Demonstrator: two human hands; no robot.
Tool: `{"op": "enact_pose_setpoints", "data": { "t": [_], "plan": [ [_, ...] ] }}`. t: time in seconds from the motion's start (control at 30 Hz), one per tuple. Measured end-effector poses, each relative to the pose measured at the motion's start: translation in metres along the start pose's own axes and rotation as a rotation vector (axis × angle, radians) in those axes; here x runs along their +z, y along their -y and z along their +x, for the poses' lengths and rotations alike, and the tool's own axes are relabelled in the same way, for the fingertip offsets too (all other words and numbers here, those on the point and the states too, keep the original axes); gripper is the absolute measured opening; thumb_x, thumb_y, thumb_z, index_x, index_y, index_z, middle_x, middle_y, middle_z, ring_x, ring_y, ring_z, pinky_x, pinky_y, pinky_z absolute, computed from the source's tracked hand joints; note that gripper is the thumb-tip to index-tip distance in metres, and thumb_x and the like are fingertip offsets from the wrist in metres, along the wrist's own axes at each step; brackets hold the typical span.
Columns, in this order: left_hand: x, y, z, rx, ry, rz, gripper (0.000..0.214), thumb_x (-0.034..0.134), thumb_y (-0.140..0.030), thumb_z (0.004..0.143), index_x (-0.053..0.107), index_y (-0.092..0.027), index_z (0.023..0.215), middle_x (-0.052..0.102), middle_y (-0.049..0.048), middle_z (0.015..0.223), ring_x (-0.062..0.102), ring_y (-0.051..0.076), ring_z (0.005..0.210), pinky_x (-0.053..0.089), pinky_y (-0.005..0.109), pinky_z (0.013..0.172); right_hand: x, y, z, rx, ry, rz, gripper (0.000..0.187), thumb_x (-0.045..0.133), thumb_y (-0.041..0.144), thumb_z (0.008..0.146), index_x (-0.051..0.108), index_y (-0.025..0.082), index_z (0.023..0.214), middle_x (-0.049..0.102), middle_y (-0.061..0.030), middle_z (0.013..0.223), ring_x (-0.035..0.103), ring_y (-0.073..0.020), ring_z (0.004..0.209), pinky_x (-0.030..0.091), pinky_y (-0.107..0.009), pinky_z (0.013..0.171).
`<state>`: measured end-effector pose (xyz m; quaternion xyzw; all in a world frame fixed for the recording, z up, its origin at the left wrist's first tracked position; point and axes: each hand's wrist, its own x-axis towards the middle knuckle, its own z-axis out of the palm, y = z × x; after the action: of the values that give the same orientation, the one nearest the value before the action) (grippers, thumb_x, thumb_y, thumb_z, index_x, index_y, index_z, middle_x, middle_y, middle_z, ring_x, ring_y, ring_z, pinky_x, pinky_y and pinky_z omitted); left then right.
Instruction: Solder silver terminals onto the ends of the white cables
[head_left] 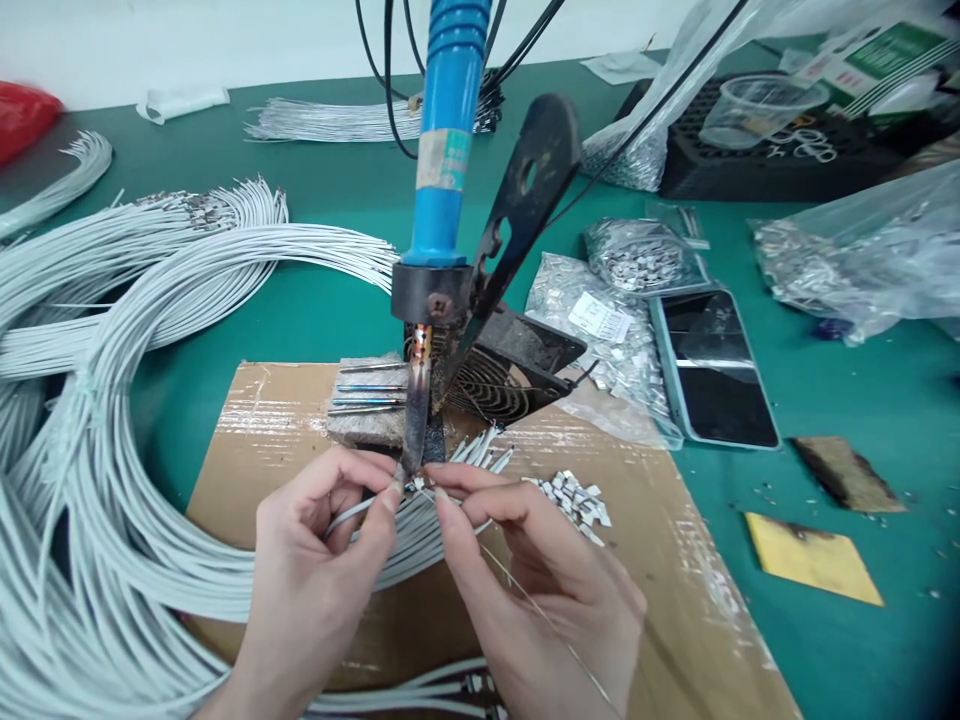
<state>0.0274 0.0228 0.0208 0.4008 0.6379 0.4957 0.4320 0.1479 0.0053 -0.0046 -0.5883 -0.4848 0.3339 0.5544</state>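
A blue-handled soldering iron (448,130) is fixed upright in a black bracket, its tip pointing down. My left hand (319,560), just left of the tip, pinches the end of a white cable (351,514). On the other side, my right hand (536,575) pinches a thin silvery solder wire (551,618), which trails down past the palm. A tiny whitish metal piece (415,484) sits between the fingertips under the tip; which fingers touch it is hard to see. Beneath both hands runs a bundle of white cables (420,540).
Cardboard (660,600) covers the work area. Small metal pieces (574,503) lie right of the hands. Coiled white cables (142,420) fill the left. A black fan (499,375) stands behind the iron. A phone (720,365), bags of parts (600,325) and a yellow sponge (814,560) lie right.
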Motion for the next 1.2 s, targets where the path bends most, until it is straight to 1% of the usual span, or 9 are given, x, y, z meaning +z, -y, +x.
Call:
{"op": "enact_pose_setpoints", "data": {
  "t": [0.1,0.23,0.3,0.47,0.77,0.93,1.1,1.2],
  "plan": [
    [-0.002,0.001,0.001,0.01,0.005,0.014,0.011,0.076,-0.014,0.075,0.073,-0.02,0.067,0.076,0.0016,0.081,0.065,0.011,0.064,0.047,0.015,0.052,-0.002,-0.001,0.001,-0.028,0.02,-0.022,0.018,0.074,0.019,0.091,0.067,0.025,0.076,0.083,-0.0011,0.093,0.08,-0.0171,0.079,0.063,-0.026,0.078],
    [-0.007,0.003,0.002,0.034,0.059,0.048,0.012,0.076,-0.012,0.078,0.073,-0.02,0.07,0.077,0.0007,0.084,0.068,0.01,0.067,0.051,0.013,0.057,-0.002,-0.001,0.001,-0.033,0.019,-0.015,0.018,0.073,0.019,0.091,0.065,0.025,0.075,0.083,-0.0002,0.092,0.08,-0.0168,0.08,0.063,-0.025,0.078],
    [-0.01,0.005,0.004,0.045,0.083,0.068,0.013,0.076,-0.011,0.08,0.073,-0.02,0.071,0.077,0.0004,0.085,0.069,0.009,0.067,0.052,0.012,0.058,-0.002,-0.002,0.001,-0.031,0.019,-0.013,0.019,0.073,0.02,0.091,0.065,0.025,0.074,0.084,-0.0011,0.092,0.08,-0.0177,0.079,0.064,-0.026,0.078],
    [-0.017,0.01,0.008,0.052,0.165,0.103,0.014,0.073,-0.01,0.085,0.073,-0.02,0.075,0.077,0.0011,0.088,0.072,0.011,0.073,0.055,0.013,0.064,-0.001,-0.004,0.001,-0.018,0.035,0.001,0.019,0.073,0.019,0.091,0.065,0.024,0.074,0.084,-0.0032,0.094,0.081,-0.0195,0.086,0.063,-0.028,0.081],
    [-0.014,0.01,0.007,0.054,0.162,0.096,0.015,0.072,-0.013,0.088,0.073,-0.02,0.076,0.076,0.002,0.088,0.071,0.011,0.073,0.055,0.014,0.064,-0.002,-0.002,0.003,-0.041,0.023,-0.011,0.018,0.074,0.018,0.091,0.066,0.025,0.076,0.083,0.0003,0.093,0.08,-0.0162,0.084,0.062,-0.024,0.08],
    [-0.016,0.01,0.006,0.068,0.161,0.109,0.014,0.072,-0.014,0.089,0.073,-0.02,0.076,0.077,0.002,0.089,0.071,0.011,0.07,0.055,0.014,0.06,0.0,-0.002,0.002,-0.039,0.017,0.002,0.018,0.075,0.017,0.091,0.067,0.026,0.077,0.083,0.0027,0.094,0.08,-0.0138,0.083,0.061,-0.022,0.08],
    [-0.015,0.008,0.005,0.059,0.149,0.089,0.015,0.074,-0.011,0.086,0.072,-0.02,0.074,0.077,0.0004,0.087,0.072,0.01,0.072,0.055,0.013,0.062,0.0,-0.003,0.0,-0.03,-0.002,0.007,0.018,0.074,0.019,0.091,0.067,0.025,0.076,0.083,0.0006,0.094,0.079,-0.0152,0.08,0.062,-0.024,0.079],
    [-0.014,0.008,0.006,0.033,0.154,0.075,0.015,0.074,-0.009,0.085,0.073,-0.02,0.075,0.077,0.0001,0.087,0.073,0.01,0.075,0.056,0.012,0.066,-0.001,-0.003,0.0,-0.013,0.011,-0.018,0.019,0.074,0.02,0.091,0.066,0.025,0.075,0.084,-0.0007,0.093,0.08,-0.0169,0.08,0.063,-0.026,0.08]
  ]
}}
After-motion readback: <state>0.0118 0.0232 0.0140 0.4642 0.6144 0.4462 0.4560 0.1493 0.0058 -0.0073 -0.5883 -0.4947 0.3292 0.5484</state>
